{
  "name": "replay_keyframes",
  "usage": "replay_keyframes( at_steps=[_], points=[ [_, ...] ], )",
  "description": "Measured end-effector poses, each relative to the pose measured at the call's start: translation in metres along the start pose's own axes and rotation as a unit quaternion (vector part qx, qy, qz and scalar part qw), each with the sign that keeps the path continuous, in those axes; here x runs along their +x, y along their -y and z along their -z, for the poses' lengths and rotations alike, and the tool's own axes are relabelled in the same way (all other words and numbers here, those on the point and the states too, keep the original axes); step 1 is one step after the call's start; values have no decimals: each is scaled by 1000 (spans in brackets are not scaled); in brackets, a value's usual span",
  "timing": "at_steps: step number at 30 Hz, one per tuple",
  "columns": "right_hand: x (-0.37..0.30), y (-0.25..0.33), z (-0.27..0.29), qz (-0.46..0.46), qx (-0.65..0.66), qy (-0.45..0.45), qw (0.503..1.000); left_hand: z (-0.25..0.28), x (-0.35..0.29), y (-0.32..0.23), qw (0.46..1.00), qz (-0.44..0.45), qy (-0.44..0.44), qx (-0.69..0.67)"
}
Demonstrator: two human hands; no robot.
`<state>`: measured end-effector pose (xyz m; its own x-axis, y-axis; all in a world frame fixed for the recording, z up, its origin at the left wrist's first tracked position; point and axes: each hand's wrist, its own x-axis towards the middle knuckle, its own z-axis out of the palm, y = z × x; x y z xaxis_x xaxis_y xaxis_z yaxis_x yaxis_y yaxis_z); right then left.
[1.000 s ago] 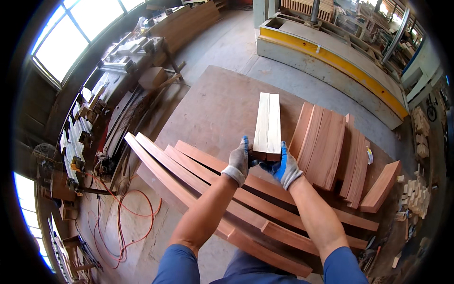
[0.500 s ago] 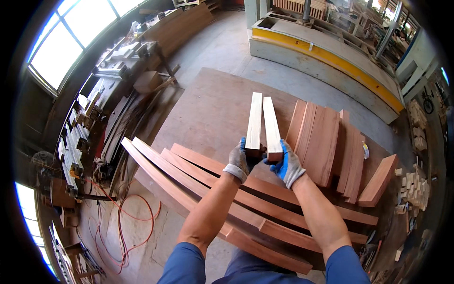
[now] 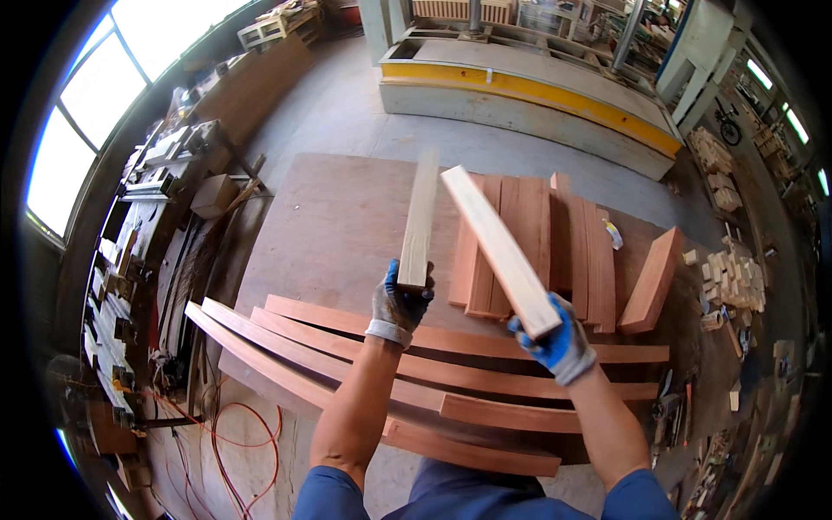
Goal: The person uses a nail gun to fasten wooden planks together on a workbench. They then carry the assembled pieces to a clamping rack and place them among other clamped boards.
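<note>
Left bar and right bar now parted.
Past the curved strips nearest me, I find my left hand closed around the left bar's near end and my right hand gripping the right bar's; both are held above the table. Touching a second ago, they now splay, the right crossing my view of the stack; I judge each is being handled singly. Beyond, the machine has open recesses; their contents I cannot tell.
</note>
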<state>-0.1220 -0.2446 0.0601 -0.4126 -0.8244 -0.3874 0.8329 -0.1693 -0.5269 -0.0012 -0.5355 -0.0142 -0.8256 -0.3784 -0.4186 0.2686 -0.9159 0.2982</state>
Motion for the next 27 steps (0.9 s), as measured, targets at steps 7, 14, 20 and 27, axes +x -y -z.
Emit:
replay_keyframes(
  at_steps=[7, 14, 20, 27],
  points=[
    [-166, 35, 43, 106, 65, -96, 988, -27, 26, 70, 985, 123, 105, 67],
    [-255, 60, 106, 129, 102, -53, 985, 54, 64, 57, 913, -27, -221, 342],
    [-302, 78, 179, 165, -9, -53, 985, -105, -38, 110, 573, -418, -161, 686],
    [-327, 136, 188, 95, -184, -116, 971, -310, -144, 296, 270, -360, 344, 824]
  ],
)
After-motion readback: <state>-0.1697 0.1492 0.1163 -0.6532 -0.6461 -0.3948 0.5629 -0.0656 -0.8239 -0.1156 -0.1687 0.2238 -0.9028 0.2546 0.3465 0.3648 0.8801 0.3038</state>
